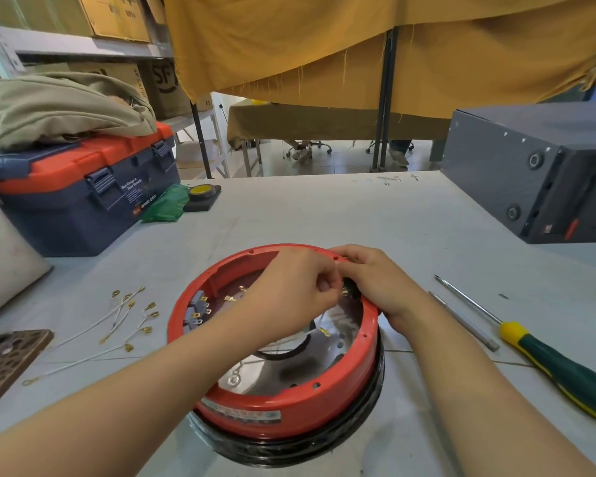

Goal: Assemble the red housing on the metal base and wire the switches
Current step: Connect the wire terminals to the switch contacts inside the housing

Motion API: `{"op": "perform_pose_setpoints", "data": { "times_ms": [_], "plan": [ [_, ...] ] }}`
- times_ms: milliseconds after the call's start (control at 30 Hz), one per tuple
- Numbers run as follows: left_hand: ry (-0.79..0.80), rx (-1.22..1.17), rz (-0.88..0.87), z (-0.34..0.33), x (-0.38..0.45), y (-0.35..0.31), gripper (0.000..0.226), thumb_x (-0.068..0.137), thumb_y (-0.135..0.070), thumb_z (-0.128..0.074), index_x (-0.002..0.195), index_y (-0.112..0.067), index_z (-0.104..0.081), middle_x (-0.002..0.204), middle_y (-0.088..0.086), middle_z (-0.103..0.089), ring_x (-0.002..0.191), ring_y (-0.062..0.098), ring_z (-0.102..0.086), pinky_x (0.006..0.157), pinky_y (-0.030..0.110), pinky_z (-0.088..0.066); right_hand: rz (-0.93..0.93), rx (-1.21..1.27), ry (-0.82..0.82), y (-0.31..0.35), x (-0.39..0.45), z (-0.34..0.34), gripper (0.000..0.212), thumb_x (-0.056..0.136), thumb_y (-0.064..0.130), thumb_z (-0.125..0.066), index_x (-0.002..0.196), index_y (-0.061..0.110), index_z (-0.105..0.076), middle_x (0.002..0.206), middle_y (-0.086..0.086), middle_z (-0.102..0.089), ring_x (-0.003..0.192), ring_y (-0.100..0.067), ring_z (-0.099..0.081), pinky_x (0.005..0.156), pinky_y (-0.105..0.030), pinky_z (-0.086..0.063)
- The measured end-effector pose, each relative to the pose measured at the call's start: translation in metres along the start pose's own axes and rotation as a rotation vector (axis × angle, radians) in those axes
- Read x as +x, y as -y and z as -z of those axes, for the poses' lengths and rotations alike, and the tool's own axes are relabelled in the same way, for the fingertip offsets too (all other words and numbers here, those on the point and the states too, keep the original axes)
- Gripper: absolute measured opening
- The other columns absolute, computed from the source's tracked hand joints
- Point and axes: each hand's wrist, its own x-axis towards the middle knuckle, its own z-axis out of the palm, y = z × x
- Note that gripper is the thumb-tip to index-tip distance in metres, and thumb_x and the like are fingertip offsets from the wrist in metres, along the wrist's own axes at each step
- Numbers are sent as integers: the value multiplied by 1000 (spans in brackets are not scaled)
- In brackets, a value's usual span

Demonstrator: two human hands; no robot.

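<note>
A round red housing sits on a shiny metal base, all resting on a black ring on the table. Grey switches with brass tabs line the housing's inner left wall. My left hand reaches across the housing and pinches a wire terminal at a black switch on the inner right wall. My right hand grips the housing rim and that black switch from outside. A white wire with a yellow-sleeved end trails from my left hand over the base.
Several loose white wires with brass terminals lie left of the housing. Two screwdrivers lie at the right. A blue and orange toolbox stands at back left, a grey machine box at back right, tape near the toolbox.
</note>
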Motion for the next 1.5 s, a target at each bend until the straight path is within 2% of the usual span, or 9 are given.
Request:
{"op": "perform_pose_setpoints", "data": {
  "times_ms": [267, 433, 533, 667, 967, 1100, 1233, 1400, 1500],
  "plan": [
    [-71, 73, 45, -6, -2, 2, 10, 77, -13, -64, 69, -19, -67, 60, -9, -59, 62, 6, -55, 65, 23, -46, 3, 24, -10, -2, 2, -1, 22, 89, 7, -52, 101, 14, -69, 97, -12, -70, 80, -19, -63, 76, -34, -51],
    [-65, 95, 74, -5, -3, -1, 14, 78, -14, -63, 68, -22, -62, 61, -10, -57, 67, 9, -59, 68, 25, -47, -4, 62, 2, 0, 0, -2, 22, 90, 6, -50, 102, 12, -68, 102, -20, -68, 77, -23, -60, 68, -37, -52],
    [-57, 120, 73, -5, -2, -4, 16, 78, -13, -61, 67, -23, -59, 59, -10, -55, 71, 12, -61, 69, 28, -48, -5, 61, 6, 0, -1, -2, 23, 90, 5, -50, 103, 12, -68, 104, -21, -67, 78, -25, -60, 73, -42, -52],
    [-47, 147, 68, -6, -2, -7, 11, 78, -12, -60, 70, -19, -64, 61, -9, -55, 73, 15, -62, 70, 32, -49, -4, 44, 3, -1, 0, -2, 25, 89, 5, -49, 103, 13, -68, 104, -20, -67, 79, -26, -61, 78, -46, -53],
    [-37, 130, 78, -7, 0, -7, 10, 79, -13, -60, 72, -17, -66, 64, -6, -60, 71, 13, -62, 69, 29, -48, -2, 19, 0, -1, 0, -2, 26, 88, 6, -48, 101, 16, -68, 102, -17, -69, 77, -24, -61, 74, -43, -54],
    [-35, 134, 73, -8, 0, -6, 10, 80, -14, -59, 72, -17, -65, 64, -7, -59, 70, 14, -61, 68, 29, -47, -2, 13, -6, -1, -1, -2, 27, 87, 5, -48, 101, 16, -68, 102, -18, -68, 78, -26, -62, 76, -46, -54],
    [-37, 109, 72, -7, 0, -4, 9, 80, -13, -60, 73, -14, -67, 67, -3, -64, 68, 12, -59, 67, 27, -47, -4, 17, -1, -1, -1, -1, 25, 88, 6, -48, 102, 15, -68, 101, -18, -68, 76, -23, -61, 66, -36, -54],
    [-36, 97, 75, -6, 0, 0, 11, 79, -14, -61, 69, -18, -65, 61, -8, -59, 61, 5, -54, 62, 21, -43, 7, -29, -15, -2, 1, -1, 24, 89, 9, -51, 104, 16, -68, 100, -10, -70, 86, -21, -64, 81, -39, -53],
    [-38, 101, 74, -6, 0, 1, 11, 79, -15, -62, 68, -19, -64, 57, -11, -56, 57, 3, -52, 60, 18, -41, 10, -39, -20, -1, 1, -1, 23, 89, 10, -51, 104, 17, -68, 98, -9, -70, 83, -18, -63, 80, -39, -53]
  ]
}}
